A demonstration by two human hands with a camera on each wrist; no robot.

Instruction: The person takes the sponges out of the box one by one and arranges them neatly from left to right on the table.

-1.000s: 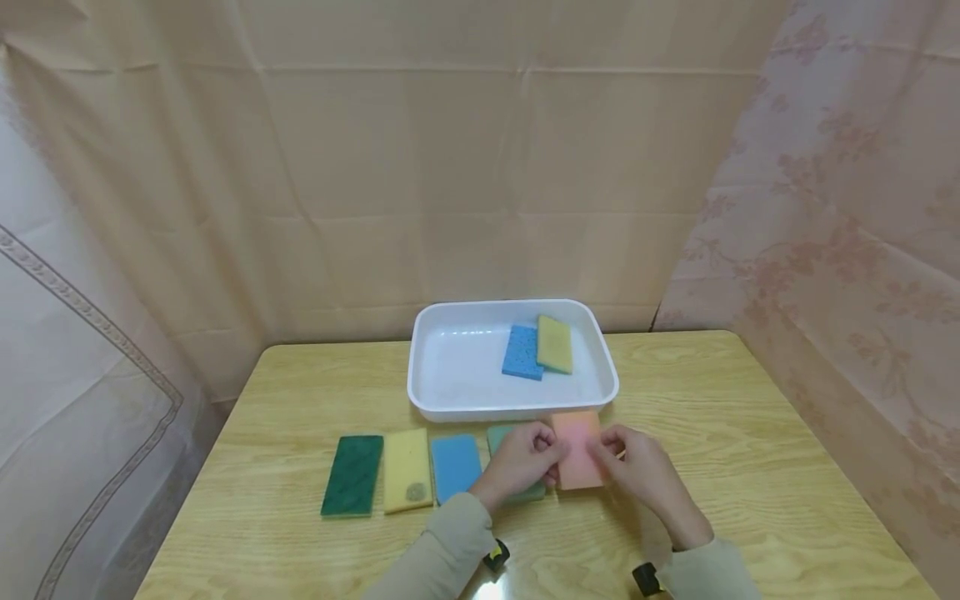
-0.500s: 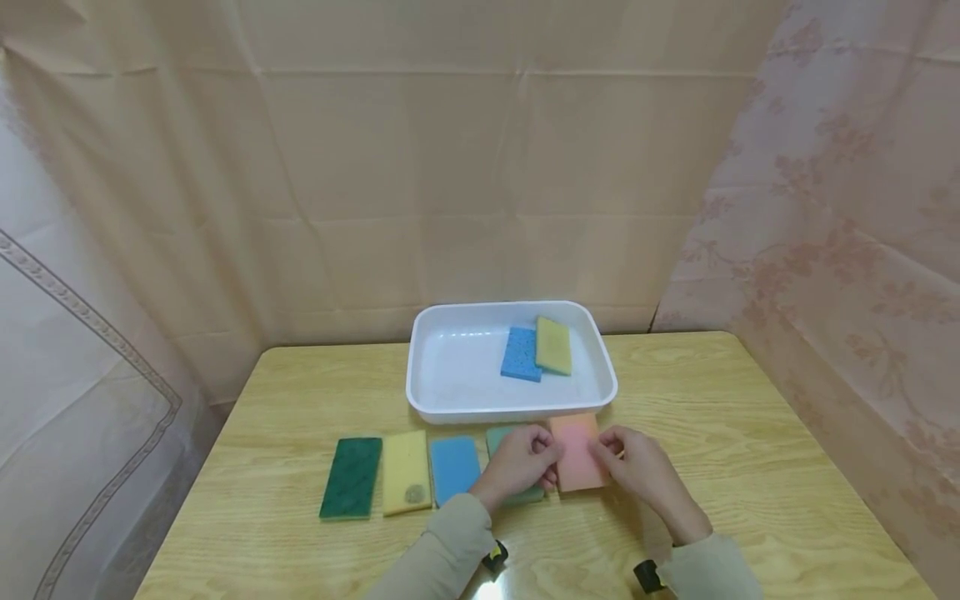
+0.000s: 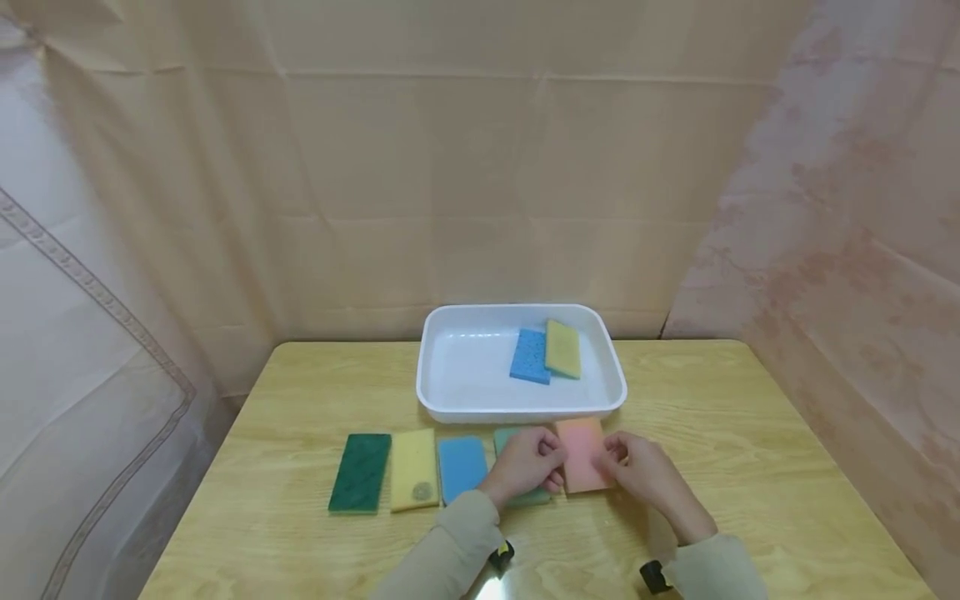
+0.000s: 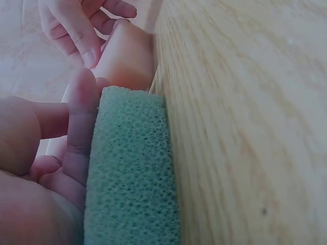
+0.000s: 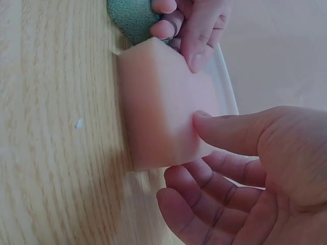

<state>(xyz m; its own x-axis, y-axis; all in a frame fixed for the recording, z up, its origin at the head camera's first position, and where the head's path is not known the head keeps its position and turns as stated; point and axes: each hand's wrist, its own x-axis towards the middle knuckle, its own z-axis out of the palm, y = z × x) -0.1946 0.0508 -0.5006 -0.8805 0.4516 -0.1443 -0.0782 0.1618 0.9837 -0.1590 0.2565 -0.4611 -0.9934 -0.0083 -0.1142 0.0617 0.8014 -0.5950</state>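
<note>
A pink and orange sponge (image 3: 581,454) lies on the table just in front of the white tray, at the right end of a row of sponges. My left hand (image 3: 528,462) pinches its left edge, thumb tip on the upper face, over the sage-green sponge (image 4: 133,168). From the other side my right hand (image 3: 641,471) holds the pink sponge with thumb on top and fingers curled by its side edge. Part of the green sponge hides under my left hand in the head view. The right wrist view shows the pink sponge (image 5: 158,102) between both thumbs.
Left of the hands lie a blue sponge (image 3: 462,465), a yellow one (image 3: 414,479) with a dark round spot, and a dark green one (image 3: 360,473). The white tray (image 3: 457,412) holds a blue sponge (image 3: 530,358) and a yellow sponge (image 3: 563,348).
The view has shifted slightly. The pink sponge has turned a little on the table between the two hands; the hands stay in nearly the same place.
</note>
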